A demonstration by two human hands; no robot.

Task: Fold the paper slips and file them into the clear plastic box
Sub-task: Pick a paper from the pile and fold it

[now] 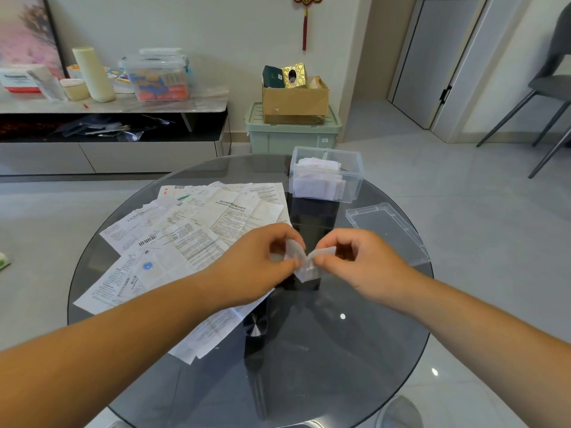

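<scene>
Fingers of left hand (pixel 256 257) and right hand (pixel 355 257) pinch one small paper slip (pixel 304 261) mid-fold above glass table (pixel 340 350); clear plastic box (pixel 326 177) behind holds folded slips; lid (pixel 386 230) lies beside.

We see a home living room, low cabinet (pixel 139 156) along the wall, red knotted charm (pixel 305 26) hanging above, gold tissue box (pixel 295 75) in a cardboard carton (pixel 293 101), round glass table (pixel 340 350), grey chair (pixel 553 81).
</scene>
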